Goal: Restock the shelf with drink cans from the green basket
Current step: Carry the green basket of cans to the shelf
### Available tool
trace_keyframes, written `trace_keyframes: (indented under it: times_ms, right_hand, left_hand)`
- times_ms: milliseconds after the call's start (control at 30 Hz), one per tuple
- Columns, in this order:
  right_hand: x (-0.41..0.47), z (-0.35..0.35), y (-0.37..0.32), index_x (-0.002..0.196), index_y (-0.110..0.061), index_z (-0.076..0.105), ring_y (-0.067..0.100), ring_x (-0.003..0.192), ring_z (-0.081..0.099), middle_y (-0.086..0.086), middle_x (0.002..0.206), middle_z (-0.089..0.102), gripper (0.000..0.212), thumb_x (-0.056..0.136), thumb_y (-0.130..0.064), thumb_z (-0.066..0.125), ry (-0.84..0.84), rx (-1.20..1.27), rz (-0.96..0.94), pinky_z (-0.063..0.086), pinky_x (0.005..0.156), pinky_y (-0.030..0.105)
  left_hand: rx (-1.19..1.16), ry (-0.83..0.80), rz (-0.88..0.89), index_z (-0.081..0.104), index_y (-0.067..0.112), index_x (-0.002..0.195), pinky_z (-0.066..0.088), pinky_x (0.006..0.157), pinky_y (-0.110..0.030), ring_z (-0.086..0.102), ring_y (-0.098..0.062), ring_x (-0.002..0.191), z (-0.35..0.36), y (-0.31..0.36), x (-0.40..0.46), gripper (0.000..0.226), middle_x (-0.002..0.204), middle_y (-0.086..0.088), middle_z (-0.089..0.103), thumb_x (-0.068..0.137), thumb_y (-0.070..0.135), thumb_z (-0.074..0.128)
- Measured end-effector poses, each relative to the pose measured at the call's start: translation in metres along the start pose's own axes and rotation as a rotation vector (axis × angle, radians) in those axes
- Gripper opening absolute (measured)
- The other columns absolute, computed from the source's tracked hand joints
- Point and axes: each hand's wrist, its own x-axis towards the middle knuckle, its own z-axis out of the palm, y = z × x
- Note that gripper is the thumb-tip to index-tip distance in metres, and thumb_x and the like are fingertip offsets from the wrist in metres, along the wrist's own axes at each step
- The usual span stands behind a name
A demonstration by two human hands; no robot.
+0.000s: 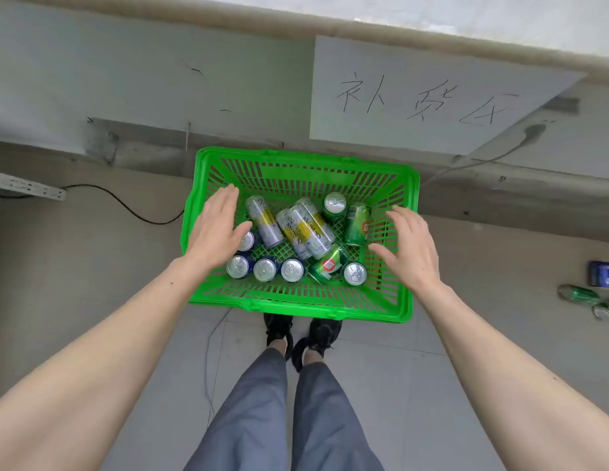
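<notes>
**Green basket of drink cans, floor level, both hands over it**

Head view. A green basket (298,302) is sitting on the grey floor, just ahead of two black shoes (301,334) and grey trouser legs (282,413).

Contents: three tall silver cans with yellow bands (304,229) are lying on their sides, printed with Chinese characters too small to read. Green cans (357,224) are lying tilted on the basket's right side, one carrying a red-and-white round label (328,265) whose text is illegible. Blue cans (265,269) are standing upright along the near wall, silver tops showing.

The left hand (216,229) is hovering over the basket's left side, fingers extended and close together, thumb out, holding nothing and partly covering one blue can. The right hand (410,248) is hovering above the right wall, fingers slightly spread, empty.

Surroundings: a white sheet (428,96) with handwritten Chinese characters is lying beyond the basket. A black cable (126,205) is running across the floor at left. Loose cans (598,290) are lying well apart at the far right.
</notes>
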Motion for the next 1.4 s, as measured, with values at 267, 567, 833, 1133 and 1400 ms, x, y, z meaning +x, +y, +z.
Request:
trace_keyframes:
  times_ms: [267, 567, 833, 1133, 1400]
  right_hand:
    - [0.009, 0.022, 0.002, 0.154, -0.001, 0.007, 0.032, 0.151, 0.006, 0.016, 0.164, 0.002, 0.112, 0.078, -0.041, 0.079, -0.044, 0.028, 0.25, 0.017, 0.122, 0.042]
    - [0.018, 0.031, 0.004, 0.155, -0.005, -0.002, 0.027, 0.15, 0.013, 0.012, 0.163, 0.008, 0.106, 0.085, -0.025, 0.075, -0.055, 0.134, 0.492, 0.024, 0.117, 0.043]
    - [0.016, 0.033, 0.007, 0.152, -0.047, -0.008, 0.039, 0.105, 0.059, 0.02, 0.122, 0.053, 0.085, 0.099, -0.025, 0.055, -0.07, 0.119, 0.708, 0.044, 0.083, 0.049]
    - [0.016, 0.036, 0.008, 0.154, -0.028, 0.004, 0.038, 0.111, 0.058, 0.018, 0.129, 0.054, 0.071, 0.1, -0.021, 0.05, -0.021, 0.058, 0.721, 0.042, 0.084, 0.046]
    - [0.013, 0.036, 0.01, 0.12, -0.003, 0.035, 0.041, 0.103, 0.058, 0.021, 0.121, 0.058, 0.029, 0.1, -0.016, 0.051, 0.05, 0.137, 0.76, 0.036, 0.073, 0.042]
  left_hand:
    - [-0.027, 0.01, -0.263, -0.002, 0.003, 0.151, 0.002, 0.119, -0.041, -0.01, -0.033, 0.147, 0.012, -0.022, 0.009, 0.083, 0.158, -0.02, -0.013, 0.095, 0.026, 0.054]
    - [-0.035, 0.022, -0.342, -0.007, -0.002, 0.149, 0.0, 0.119, -0.034, -0.013, -0.029, 0.147, 0.024, -0.031, 0.01, 0.084, 0.158, -0.018, -0.016, 0.095, 0.016, 0.054]
    - [-0.032, 0.097, -0.53, -0.006, 0.002, 0.15, 0.024, 0.116, -0.042, 0.012, -0.033, 0.145, 0.028, -0.035, 0.013, 0.095, 0.159, -0.015, 0.002, 0.081, -0.01, 0.058]
    - [0.015, 0.076, -0.571, -0.001, 0.026, 0.152, 0.043, 0.086, -0.052, 0.051, -0.046, 0.106, 0.019, -0.04, 0.012, 0.09, 0.127, -0.024, 0.039, 0.085, -0.009, 0.047]
    - [0.009, 0.108, -0.54, 0.018, 0.009, 0.144, 0.043, 0.084, -0.051, 0.052, -0.044, 0.109, 0.011, -0.037, 0.008, 0.069, 0.126, -0.022, 0.046, 0.084, -0.006, 0.051]
